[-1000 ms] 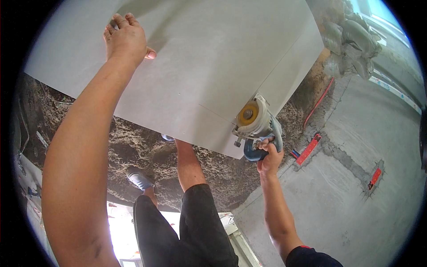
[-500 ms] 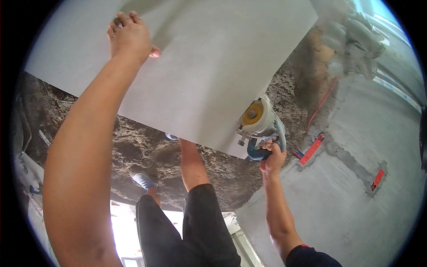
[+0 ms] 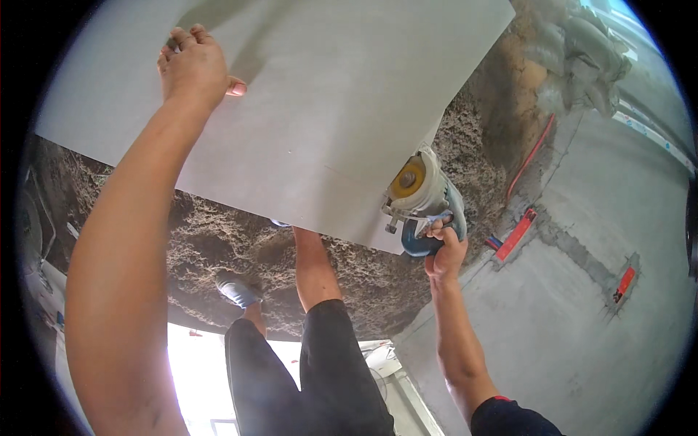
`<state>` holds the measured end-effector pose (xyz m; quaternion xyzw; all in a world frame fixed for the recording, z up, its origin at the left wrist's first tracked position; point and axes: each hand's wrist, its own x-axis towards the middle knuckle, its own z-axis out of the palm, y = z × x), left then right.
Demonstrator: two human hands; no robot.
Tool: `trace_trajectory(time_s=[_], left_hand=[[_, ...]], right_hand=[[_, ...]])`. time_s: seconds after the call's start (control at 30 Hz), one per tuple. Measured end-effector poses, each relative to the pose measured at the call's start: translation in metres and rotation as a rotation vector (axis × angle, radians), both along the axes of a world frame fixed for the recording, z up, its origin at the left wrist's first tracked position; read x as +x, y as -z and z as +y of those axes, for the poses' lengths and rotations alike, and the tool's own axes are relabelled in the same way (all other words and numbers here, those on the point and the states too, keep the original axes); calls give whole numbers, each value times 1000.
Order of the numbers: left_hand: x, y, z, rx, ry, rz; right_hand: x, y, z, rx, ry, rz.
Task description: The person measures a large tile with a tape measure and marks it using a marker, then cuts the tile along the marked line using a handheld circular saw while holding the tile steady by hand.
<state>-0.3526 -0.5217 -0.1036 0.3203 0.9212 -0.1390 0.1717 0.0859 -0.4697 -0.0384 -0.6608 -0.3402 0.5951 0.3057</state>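
Observation:
A large pale grey tile spans the upper part of the view. My left hand is over its left side, thumb held away from the fingers, gripping nothing. At the tile's right edge, near its closest corner, my right hand is wrapped around the rear handle of a handheld circular saw. The saw has a yellow round hub, a pale guard and a dark blue-green handle. Its body overlaps the tile edge. I cannot make out the blade's edge or whether it is spinning.
Rough, sandy mortar lies beneath and around the tile, with my legs and a shoe close by. To the right, a grey wall carries red boxes and a red conduit. Grey plastic sacks sit at the far right.
The whole view has shifted slightly. My left hand appears a little farther left and lower. The saw sits slightly higher and farther left, still gripped by my right hand.

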Motion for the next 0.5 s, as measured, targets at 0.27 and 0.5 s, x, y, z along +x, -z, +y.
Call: trace_trajectory(time_s=[0.27, 0.5], left_hand=[[-2, 4, -3, 33, 15, 69], [0, 0, -1, 26, 16, 26]], right_hand=[[2, 2, 0, 21, -74, 4], [7, 3, -1, -10, -48, 10]])
